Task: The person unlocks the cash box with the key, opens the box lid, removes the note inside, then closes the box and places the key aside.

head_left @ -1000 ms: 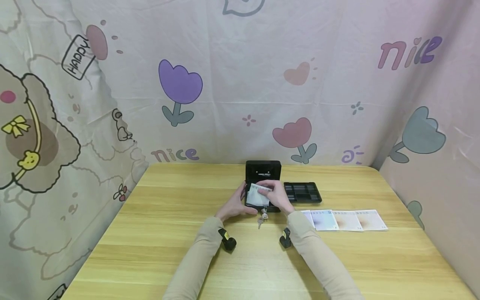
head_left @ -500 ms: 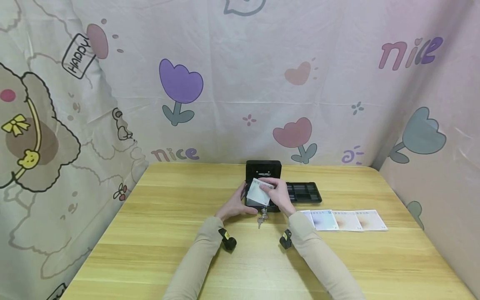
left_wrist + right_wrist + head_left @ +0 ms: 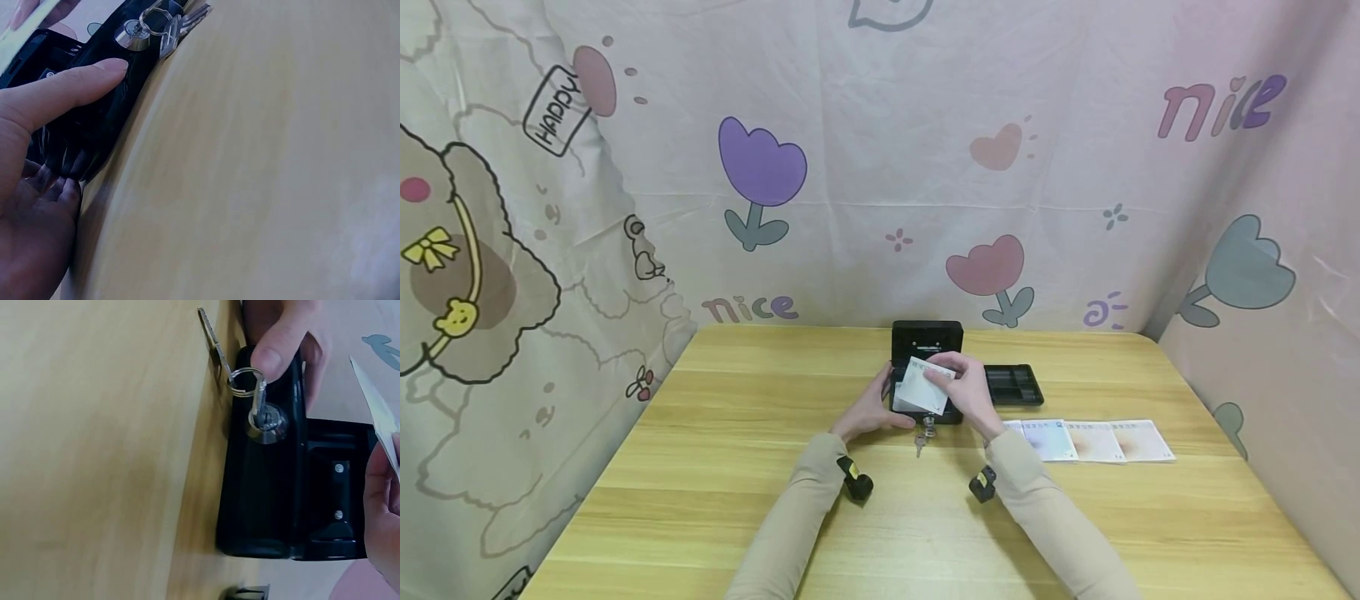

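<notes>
A small black cash box [image 3: 927, 340] stands with its lid raised. My left hand [image 3: 871, 410] grips its left front corner, thumb along the front wall and fingers at the side. My right hand [image 3: 967, 390] pinches a pale banknote [image 3: 925, 385] by its right side, tilted over the box opening. Beneath it, another pale paper [image 3: 904, 400] shows inside the box. In the right wrist view a key sits in the front lock [image 3: 267, 428], and a second key [image 3: 215, 344] hangs from the same ring.
A black compartment tray [image 3: 1017, 385] lies right of the box, partly behind my right hand. In front of it several banknotes [image 3: 1093, 442] lie in an overlapping row, the left end hidden by my right sleeve. A patterned cloth [image 3: 880, 167] hangs behind the wooden table [image 3: 737, 500].
My right hand has raised the banknote from inside the box and shifted it to the right, uncovering the paper beneath. My left hand has stayed on the box.
</notes>
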Motion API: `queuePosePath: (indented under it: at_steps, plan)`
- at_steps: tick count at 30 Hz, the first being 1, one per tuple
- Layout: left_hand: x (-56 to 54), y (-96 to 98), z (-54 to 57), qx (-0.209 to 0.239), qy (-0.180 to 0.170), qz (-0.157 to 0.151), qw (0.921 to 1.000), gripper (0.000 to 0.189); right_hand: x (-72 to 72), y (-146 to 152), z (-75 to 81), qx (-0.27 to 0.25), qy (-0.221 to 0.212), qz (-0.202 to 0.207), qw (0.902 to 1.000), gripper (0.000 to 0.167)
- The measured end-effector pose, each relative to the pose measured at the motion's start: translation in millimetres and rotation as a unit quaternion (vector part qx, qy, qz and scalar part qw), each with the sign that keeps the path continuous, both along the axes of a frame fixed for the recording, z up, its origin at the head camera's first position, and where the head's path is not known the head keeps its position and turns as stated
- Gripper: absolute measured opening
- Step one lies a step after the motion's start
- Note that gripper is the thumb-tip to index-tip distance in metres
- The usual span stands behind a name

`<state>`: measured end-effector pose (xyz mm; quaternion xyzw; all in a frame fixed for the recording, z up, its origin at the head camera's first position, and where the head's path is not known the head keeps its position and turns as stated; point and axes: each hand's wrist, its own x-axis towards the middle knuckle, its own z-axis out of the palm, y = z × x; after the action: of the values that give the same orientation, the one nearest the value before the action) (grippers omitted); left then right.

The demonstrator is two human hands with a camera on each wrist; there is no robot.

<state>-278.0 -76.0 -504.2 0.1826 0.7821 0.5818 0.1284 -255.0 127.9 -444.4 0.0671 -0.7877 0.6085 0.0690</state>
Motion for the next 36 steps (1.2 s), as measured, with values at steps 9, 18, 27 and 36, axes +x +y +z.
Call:
queuePosePath:
  at_steps: [9, 18, 27, 36]
  plan:
    - [-3.0, 0.3, -2.5, 0.013, 0.018, -0.013, 0.9997, 0.127, 15.3, 14.3, 7.0, 0.014, -0.003, 0.008, 0.9999, 0.019]
    - [-0.7, 0.8, 0.0, -0.006, 0.001, 0.004, 1.0, 0.128, 32.1, 29.4, 4.9, 0.036, -0.01, 0.018, 0.9992, 0.021]
    - [0.6, 0.0, 1.2, -0.017, 0.001, 0.008, 0.9998, 0.129, 46.6, 40.9, 0.4, 0.072, 0.001, 0.024, 0.9971, 0.02]
    - [0.8, -1.5, 0.7, -0.031, 0.004, 0.006, 0.9995, 0.13, 59.6, 60.7, -5.2, 0.111, 0.013, 0.038, 0.993, 0.016]
